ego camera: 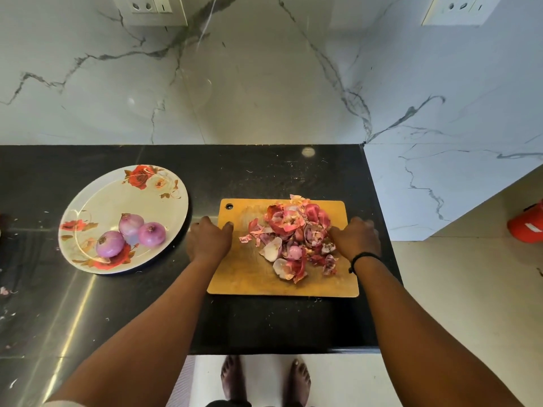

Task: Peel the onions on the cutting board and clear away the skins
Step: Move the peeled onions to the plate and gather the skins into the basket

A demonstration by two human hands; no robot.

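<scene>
A wooden cutting board [252, 274] lies on the black counter and carries a heap of red onion skins [293, 239] on its right half. My left hand [209, 239] grips the board's left edge, thumb on top near the hanging hole. At the right edge, my right hand [357, 237] grips the board beside the skins. Three peeled purple onions [130, 235] sit together on a white flowered plate [97, 198] to the left of the board.
The black counter [88, 304] ends just right of the board at a marble-clad wall [440, 186]. Small skin scraps dot the counter. A red object [526, 224] stands on the floor at far right. My bare feet show below the counter's front edge.
</scene>
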